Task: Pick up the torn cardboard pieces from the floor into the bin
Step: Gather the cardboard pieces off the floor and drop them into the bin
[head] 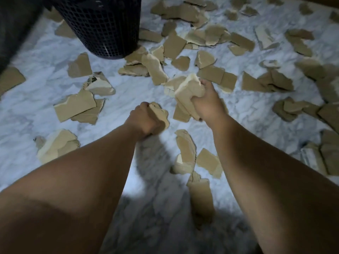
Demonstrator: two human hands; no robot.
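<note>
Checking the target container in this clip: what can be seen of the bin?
The bin is dark, round, of open lattice that looks like plastic, narrowing toward its base. It stands on the pale marbled floor at upper left, its rim out of frame, so its contents are unclear. Torn cardboard pieces lie by its base at the right. The left hand and right hand hold cardboard, clear of it.
</note>
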